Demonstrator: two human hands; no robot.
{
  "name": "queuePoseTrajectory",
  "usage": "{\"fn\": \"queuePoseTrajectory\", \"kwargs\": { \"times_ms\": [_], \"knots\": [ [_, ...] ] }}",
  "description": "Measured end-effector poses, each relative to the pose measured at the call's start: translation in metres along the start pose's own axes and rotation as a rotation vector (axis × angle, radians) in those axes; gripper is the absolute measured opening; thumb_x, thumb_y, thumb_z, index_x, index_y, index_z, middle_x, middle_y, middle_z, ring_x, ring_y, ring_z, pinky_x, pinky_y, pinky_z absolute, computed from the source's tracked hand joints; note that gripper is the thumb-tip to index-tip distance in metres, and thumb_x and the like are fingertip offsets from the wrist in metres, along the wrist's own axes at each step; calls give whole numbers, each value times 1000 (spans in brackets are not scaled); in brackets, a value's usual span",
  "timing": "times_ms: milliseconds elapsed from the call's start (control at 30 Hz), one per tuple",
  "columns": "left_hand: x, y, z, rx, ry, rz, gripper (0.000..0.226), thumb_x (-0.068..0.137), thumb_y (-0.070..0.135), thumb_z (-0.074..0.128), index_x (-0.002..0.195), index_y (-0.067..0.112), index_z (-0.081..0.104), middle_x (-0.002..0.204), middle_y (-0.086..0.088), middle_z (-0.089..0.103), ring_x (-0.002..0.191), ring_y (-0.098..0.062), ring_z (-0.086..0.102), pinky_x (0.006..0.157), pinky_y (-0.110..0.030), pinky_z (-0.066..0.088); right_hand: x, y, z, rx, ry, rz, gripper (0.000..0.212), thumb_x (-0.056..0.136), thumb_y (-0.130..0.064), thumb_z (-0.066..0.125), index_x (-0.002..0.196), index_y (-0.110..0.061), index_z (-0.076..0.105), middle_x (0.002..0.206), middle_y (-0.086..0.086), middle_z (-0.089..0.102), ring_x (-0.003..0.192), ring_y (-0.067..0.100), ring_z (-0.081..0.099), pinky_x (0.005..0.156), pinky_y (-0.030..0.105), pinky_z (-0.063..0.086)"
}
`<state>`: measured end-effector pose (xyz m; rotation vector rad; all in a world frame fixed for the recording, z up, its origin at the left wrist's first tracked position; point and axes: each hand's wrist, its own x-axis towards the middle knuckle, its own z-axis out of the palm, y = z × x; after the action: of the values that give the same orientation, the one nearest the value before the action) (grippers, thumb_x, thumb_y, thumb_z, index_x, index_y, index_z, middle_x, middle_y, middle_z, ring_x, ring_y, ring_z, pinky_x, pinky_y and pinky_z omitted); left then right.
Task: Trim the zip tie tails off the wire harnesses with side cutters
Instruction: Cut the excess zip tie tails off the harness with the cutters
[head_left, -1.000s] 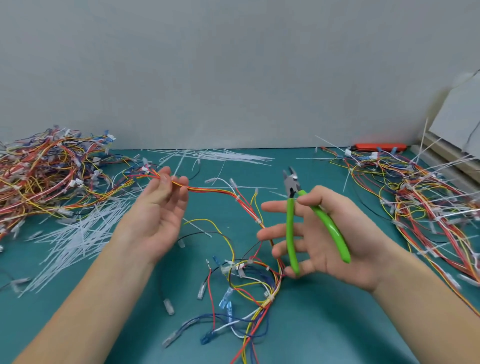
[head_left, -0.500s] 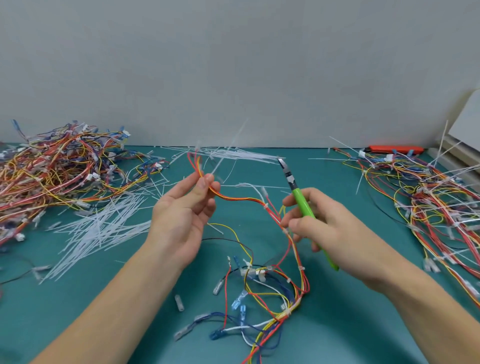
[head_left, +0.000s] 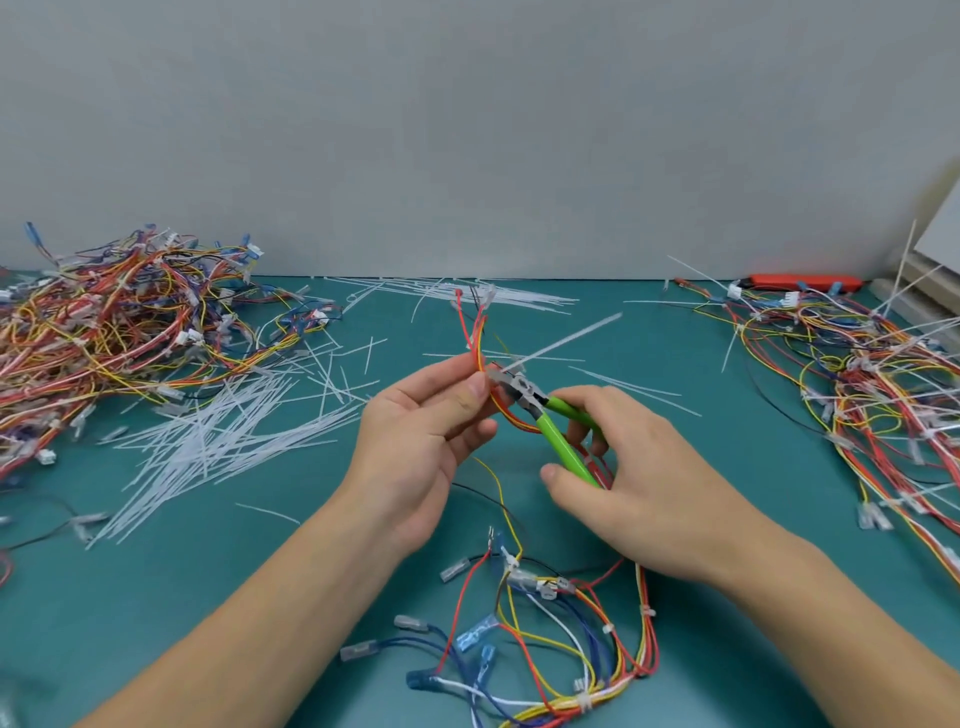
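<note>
My left hand (head_left: 415, 441) pinches a red, orange and yellow wire bundle of a harness (head_left: 571, 649) between thumb and fingers, lifted above the teal table. A white zip tie tail (head_left: 566, 338) sticks out up and to the right from the bundle beside my thumb. My right hand (head_left: 639, 483) grips the green-handled side cutters (head_left: 550, 426); their metal jaws sit at the base of that tail, right next to my left thumb. The rest of the harness, with blue and clear terminals, lies on the table below my hands.
A big pile of harnesses (head_left: 114, 332) lies at the left, with loose cut white tails (head_left: 208, 441) spread in front of it. Another harness pile (head_left: 857, 389) with long tails fills the right side. An orange tool (head_left: 800, 282) lies at the back right by the wall.
My left hand has brought the wire bundle toward the middle and pinched it. My right hand has closed round the cutters and moved their jaws left to the zip tie tail.
</note>
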<state>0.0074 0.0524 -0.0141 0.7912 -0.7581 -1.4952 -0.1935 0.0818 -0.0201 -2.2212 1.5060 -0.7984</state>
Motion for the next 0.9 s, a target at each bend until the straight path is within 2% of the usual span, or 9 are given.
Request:
{"fn": "queuePoseTrajectory", "kwargs": {
  "times_ms": [167, 333, 467, 567, 733, 900],
  "knots": [
    [-2, -2, -1, 41, -26, -23, 34, 75, 9, 73, 109, 5, 73, 100, -11, 79, 86, -19, 77, 58, -21, 56, 1, 1, 2, -43, 41, -34, 56, 82, -61, 56, 133, -41, 49, 106, -21, 52, 105, -1, 50, 92, 22, 42],
    [-2, -1, -4, 84, -69, -96, 46, 79, 12, 72, 124, 4, 69, 109, -12, 78, 91, -18, 77, 52, -17, 49, 0, 2, 2, -82, 63, -71, 58, 82, -64, 54, 136, -43, 48, 105, -22, 49, 104, -4, 46, 93, 27, 44],
    [-1, 1, -7, 67, -107, -147, 38, 79, 12, 71, 116, 7, 74, 100, -10, 78, 85, -15, 75, 49, -16, 45, 1, 4, -1, -104, 81, -86, 61, 83, -59, 58, 141, -40, 51, 108, -18, 51, 105, 0, 45, 100, 39, 46],
    [-1, 2, -8, 78, -127, -173, 35, 79, 12, 71, 114, 8, 75, 96, -10, 77, 83, -15, 74, 49, -16, 44, 2, 8, -4, -103, 80, -98, 61, 85, -56, 63, 143, -39, 52, 110, -16, 54, 109, 4, 47, 102, 40, 45],
    [1, 2, -11, 80, -128, -208, 35, 79, 14, 73, 113, 11, 76, 96, -9, 77, 83, -13, 74, 48, -17, 44, 6, 16, 0, -89, 95, -121, 55, 89, -46, 74, 140, -36, 58, 104, -10, 56, 104, 8, 46, 98, 32, 42],
    [3, 0, -13, 57, -130, -220, 26, 77, 16, 75, 102, 17, 82, 100, -9, 78, 86, -14, 75, 52, -19, 49, 13, 21, 1, -46, 100, -132, 42, 91, -37, 78, 131, -31, 66, 86, -11, 49, 85, -1, 48, 75, 15, 35]
  ]
}}
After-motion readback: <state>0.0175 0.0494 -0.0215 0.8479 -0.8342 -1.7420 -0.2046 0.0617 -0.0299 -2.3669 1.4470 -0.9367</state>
